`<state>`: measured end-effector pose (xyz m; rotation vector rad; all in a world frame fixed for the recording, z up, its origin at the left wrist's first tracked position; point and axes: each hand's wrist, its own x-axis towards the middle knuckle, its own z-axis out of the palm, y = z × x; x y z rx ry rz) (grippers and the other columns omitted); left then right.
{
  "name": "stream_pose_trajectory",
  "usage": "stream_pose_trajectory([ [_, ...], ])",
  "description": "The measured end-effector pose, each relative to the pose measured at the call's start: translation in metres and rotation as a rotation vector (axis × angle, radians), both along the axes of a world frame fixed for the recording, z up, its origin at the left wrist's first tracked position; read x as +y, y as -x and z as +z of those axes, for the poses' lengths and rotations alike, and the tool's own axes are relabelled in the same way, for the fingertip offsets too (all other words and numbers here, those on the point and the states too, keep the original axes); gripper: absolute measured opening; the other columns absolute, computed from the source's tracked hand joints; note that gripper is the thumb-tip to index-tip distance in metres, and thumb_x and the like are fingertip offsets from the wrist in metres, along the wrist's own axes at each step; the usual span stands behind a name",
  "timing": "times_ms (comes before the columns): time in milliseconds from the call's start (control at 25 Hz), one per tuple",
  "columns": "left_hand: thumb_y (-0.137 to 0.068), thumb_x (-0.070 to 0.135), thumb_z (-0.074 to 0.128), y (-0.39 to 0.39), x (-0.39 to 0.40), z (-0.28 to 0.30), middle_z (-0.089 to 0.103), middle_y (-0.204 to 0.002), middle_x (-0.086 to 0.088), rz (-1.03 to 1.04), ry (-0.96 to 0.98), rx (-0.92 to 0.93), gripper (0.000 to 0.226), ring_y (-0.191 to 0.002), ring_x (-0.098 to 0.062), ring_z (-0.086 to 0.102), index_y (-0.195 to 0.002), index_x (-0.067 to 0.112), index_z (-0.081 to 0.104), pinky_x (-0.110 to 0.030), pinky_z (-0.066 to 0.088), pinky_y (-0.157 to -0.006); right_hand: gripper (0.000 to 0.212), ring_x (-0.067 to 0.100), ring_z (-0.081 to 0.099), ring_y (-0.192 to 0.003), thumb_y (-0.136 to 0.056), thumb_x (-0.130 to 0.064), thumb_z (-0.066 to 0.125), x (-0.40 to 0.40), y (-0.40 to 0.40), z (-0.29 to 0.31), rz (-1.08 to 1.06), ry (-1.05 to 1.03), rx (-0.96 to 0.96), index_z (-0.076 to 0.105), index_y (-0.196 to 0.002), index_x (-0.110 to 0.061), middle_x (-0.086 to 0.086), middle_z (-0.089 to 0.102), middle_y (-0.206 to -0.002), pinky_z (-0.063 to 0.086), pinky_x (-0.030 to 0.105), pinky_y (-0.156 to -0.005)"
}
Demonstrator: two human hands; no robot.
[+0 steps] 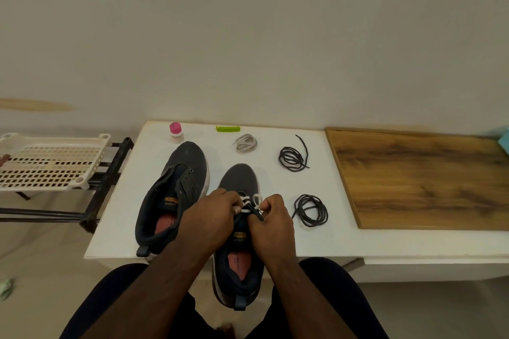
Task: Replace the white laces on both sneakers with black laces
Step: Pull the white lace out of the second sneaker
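Two dark grey sneakers lie on the white table [124,217]. The left sneaker [176,173] has bare eyelets and no lace. The right sneaker [239,181] hangs over the table's near edge and still carries a white lace [257,199] at its lower eyelets. My left hand [212,217] pinches that lace on the shoe's left side. My right hand [271,221] pinches a loop of it on the right. A removed white lace [246,143] lies bundled at the back. Two coiled black laces rest to the right, one farther [293,156], one nearer [310,210].
A small bottle with a pink cap [176,131] and a green comb [228,128] sit at the table's back edge. A wooden board [427,179] covers the right part of the table. A white plastic rack [49,161] on a black frame stands to the left.
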<state>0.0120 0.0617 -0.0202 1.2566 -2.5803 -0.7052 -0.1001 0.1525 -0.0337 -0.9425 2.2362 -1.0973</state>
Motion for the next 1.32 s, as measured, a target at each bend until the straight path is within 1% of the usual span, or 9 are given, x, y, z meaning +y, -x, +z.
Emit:
stream_pose_trajectory([
  [320, -0.096, 0.023, 0.053, 0.0, 0.0, -0.004, 0.057, -0.11, 0.006, -0.021, 0.052, -0.058, 0.022, -0.097, -0.015, 0.056, -0.113, 0.033, 0.062, -0.035, 0.051, -0.086, 0.026, 0.01, 0.049, -0.067, -0.081, -0.015, 0.062, 0.0, 0.0, 0.001, -0.005, 0.0, 0.01, 0.04, -0.083, -0.029, -0.004, 0.055, -0.081, 0.032, 0.019, -0.055],
  [440, -0.092, 0.016, 0.057, -0.006, -0.01, 0.002, 0.056, -0.107, 0.004, 0.043, 0.069, -0.011, 0.023, -0.095, -0.016, 0.058, -0.108, 0.03, 0.067, -0.031, 0.049, -0.082, 0.025, 0.01, 0.049, -0.067, -0.081, -0.016, 0.061, 0.001, -0.001, 0.0, -0.006, 0.002, 0.003, 0.04, -0.083, -0.03, -0.004, 0.055, -0.081, 0.035, 0.02, -0.055],
  [560, -0.086, 0.004, 0.058, -0.025, -0.029, 0.008, 0.056, -0.106, 0.001, 0.167, 0.089, 0.012, 0.03, -0.096, -0.02, 0.058, -0.104, 0.027, 0.067, -0.033, 0.049, -0.084, 0.025, 0.009, 0.048, -0.066, -0.079, -0.018, 0.061, -0.001, -0.001, -0.001, -0.019, 0.005, -0.006, 0.039, -0.083, -0.03, -0.005, 0.054, -0.08, 0.035, 0.021, -0.056],
  [680, -0.085, 0.0, 0.06, -0.03, -0.028, 0.011, 0.058, -0.116, -0.005, 0.253, 0.147, 0.046, 0.032, -0.105, -0.024, 0.058, -0.11, 0.018, 0.067, -0.034, 0.045, -0.086, 0.024, 0.01, 0.05, -0.067, -0.078, -0.018, 0.061, -0.001, 0.0, -0.002, -0.011, 0.014, -0.006, 0.04, -0.083, -0.03, -0.005, 0.055, -0.08, 0.035, 0.02, -0.056],
  [760, -0.087, 0.001, 0.06, -0.022, -0.017, 0.01, 0.056, -0.125, 0.0, 0.135, 0.155, 0.11, 0.037, -0.108, -0.019, 0.057, -0.117, 0.02, 0.067, -0.028, 0.044, -0.089, 0.023, 0.011, 0.052, -0.068, -0.079, -0.018, 0.061, -0.001, 0.0, -0.001, -0.006, 0.01, -0.005, 0.041, -0.084, -0.029, -0.005, 0.056, -0.081, 0.037, 0.021, -0.057],
  [880, -0.095, 0.011, 0.057, -0.01, -0.006, 0.004, 0.06, -0.128, 0.003, -0.012, 0.003, 0.146, 0.035, -0.116, -0.014, 0.055, -0.126, 0.024, 0.066, -0.02, 0.035, -0.096, 0.024, 0.012, 0.052, -0.07, -0.08, -0.017, 0.062, -0.001, -0.001, -0.001, -0.003, 0.013, -0.007, 0.041, -0.084, -0.029, -0.004, 0.056, -0.082, 0.038, 0.021, -0.057],
  [960, -0.096, 0.016, 0.057, -0.008, -0.005, 0.0, 0.061, -0.121, 0.002, -0.017, 0.003, 0.091, 0.03, -0.111, -0.015, 0.056, -0.123, 0.025, 0.067, -0.024, 0.039, -0.094, 0.024, 0.011, 0.051, -0.068, -0.079, -0.017, 0.062, 0.0, -0.002, 0.0, -0.003, 0.02, -0.011, 0.041, -0.084, -0.029, -0.004, 0.056, -0.081, 0.038, 0.02, -0.057],
  [1120, -0.096, 0.022, 0.056, -0.006, -0.003, -0.001, 0.056, -0.108, 0.006, 0.03, 0.032, 0.059, 0.017, -0.097, -0.013, 0.056, -0.108, 0.029, 0.067, -0.03, 0.047, -0.084, 0.024, 0.012, 0.051, -0.068, -0.08, -0.015, 0.062, -0.001, 0.0, 0.001, 0.002, 0.014, -0.011, 0.042, -0.085, -0.028, -0.003, 0.056, -0.083, 0.04, 0.023, -0.057],
  [1320, -0.094, 0.02, 0.055, -0.002, -0.001, -0.004, 0.049, -0.096, 0.008, 0.023, 0.055, 0.058, 0.011, -0.085, -0.014, 0.054, -0.098, 0.028, 0.063, -0.03, 0.046, -0.074, 0.025, 0.012, 0.052, -0.069, -0.079, -0.016, 0.062, 0.0, -0.001, 0.0, 0.001, 0.015, 0.003, 0.042, -0.085, -0.028, -0.003, 0.057, -0.083, 0.039, 0.022, -0.058],
])
